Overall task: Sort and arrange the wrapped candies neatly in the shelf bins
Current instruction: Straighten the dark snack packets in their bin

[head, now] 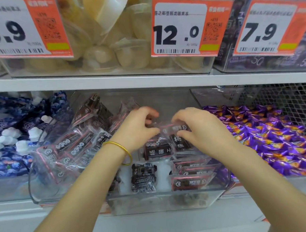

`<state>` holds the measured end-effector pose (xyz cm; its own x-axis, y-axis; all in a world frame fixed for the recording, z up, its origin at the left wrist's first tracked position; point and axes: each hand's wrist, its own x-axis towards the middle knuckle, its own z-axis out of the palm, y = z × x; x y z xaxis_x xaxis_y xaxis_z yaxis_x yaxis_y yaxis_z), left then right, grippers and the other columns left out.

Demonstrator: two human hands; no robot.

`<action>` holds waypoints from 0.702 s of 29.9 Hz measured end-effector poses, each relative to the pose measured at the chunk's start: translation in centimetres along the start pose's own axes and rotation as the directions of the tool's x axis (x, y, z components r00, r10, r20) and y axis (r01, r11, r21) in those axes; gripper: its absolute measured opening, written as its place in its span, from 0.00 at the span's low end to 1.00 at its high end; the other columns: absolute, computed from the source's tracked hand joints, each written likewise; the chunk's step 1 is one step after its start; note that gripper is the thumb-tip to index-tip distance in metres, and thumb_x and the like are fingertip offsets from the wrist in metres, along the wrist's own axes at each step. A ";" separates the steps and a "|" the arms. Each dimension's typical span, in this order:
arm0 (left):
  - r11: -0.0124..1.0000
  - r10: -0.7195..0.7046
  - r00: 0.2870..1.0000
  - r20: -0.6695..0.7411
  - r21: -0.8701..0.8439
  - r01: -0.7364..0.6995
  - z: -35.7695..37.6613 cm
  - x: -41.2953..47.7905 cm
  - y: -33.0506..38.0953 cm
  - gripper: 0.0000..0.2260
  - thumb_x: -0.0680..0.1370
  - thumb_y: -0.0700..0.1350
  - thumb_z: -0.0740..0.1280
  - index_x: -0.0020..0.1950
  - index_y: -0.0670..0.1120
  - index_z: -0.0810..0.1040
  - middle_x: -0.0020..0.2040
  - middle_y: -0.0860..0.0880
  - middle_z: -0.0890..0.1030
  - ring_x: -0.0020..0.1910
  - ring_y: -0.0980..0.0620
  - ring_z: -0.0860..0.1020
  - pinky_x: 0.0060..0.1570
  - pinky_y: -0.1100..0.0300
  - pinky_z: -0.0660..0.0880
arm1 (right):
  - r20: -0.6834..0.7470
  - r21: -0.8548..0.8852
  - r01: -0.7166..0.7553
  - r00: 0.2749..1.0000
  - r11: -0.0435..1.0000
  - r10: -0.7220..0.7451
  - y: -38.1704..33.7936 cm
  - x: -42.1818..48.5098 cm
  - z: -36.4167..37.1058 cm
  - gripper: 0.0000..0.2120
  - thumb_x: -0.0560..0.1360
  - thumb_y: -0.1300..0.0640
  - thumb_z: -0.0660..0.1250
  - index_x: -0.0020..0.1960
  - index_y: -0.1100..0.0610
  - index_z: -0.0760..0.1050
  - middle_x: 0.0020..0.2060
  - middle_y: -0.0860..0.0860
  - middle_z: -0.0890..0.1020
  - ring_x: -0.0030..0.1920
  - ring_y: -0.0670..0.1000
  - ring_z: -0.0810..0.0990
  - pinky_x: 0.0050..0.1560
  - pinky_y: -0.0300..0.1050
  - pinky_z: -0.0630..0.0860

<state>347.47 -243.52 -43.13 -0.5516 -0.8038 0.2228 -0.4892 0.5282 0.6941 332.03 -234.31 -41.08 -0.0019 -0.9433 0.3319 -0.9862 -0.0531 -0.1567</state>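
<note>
As left hand [139, 129] and right hand [200, 129] pinch it, candy packet [174, 128] between them

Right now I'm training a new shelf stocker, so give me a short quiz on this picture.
1. True or false: the left grip and right grip both hold one dark packet in the middle bin.
2. Which wrist wears the gold bangle? A left, B right, C neither.
3. Fill in: the bin to the right holds ___ candies.
Key: 1 true; 2 A; 3 purple.
</note>
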 end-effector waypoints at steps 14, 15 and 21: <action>0.918 -0.034 0.999 0.038 0.397 0.017 -0.2 -0.4 -0.3 0.03 0.76 0.45 0.65 0.43 0.48 0.74 0.43 0.53 0.78 0.46 0.50 0.77 0.49 0.53 0.75 | 0.451 -0.407 0.224 0.892 0.886 -0.018 0.4 0.3 -0.1 0.13 0.77 0.60 0.61 0.60 0.51 0.75 0.57 0.49 0.79 0.58 0.54 0.76 0.56 0.46 0.72; 0.951 0.007 1.000 -0.002 0.309 -0.007 0.0 -0.4 0.2 0.03 0.76 0.46 0.66 0.42 0.49 0.75 0.41 0.54 0.78 0.43 0.52 0.77 0.48 0.53 0.76 | 0.460 -0.412 0.230 0.888 0.882 -0.017 0.3 0.3 0.0 0.12 0.77 0.58 0.61 0.60 0.50 0.75 0.57 0.49 0.79 0.58 0.54 0.76 0.56 0.46 0.70; 0.987 -0.028 0.999 -0.029 -0.156 0.023 2.8 0.7 2.2 0.06 0.73 0.43 0.71 0.38 0.48 0.75 0.31 0.53 0.79 0.27 0.60 0.74 0.35 0.62 0.74 | 0.230 -0.142 -0.033 0.971 0.989 0.065 -0.1 0.3 -0.5 0.24 0.68 0.49 0.74 0.56 0.54 0.64 0.53 0.51 0.72 0.56 0.55 0.73 0.46 0.48 0.72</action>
<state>344.08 -242.16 -43.35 -0.5182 -0.8257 0.2231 -0.3900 0.4603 0.7975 332.06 -234.38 -40.46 -0.0284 -0.9948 0.0983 -0.9991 0.0251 -0.0343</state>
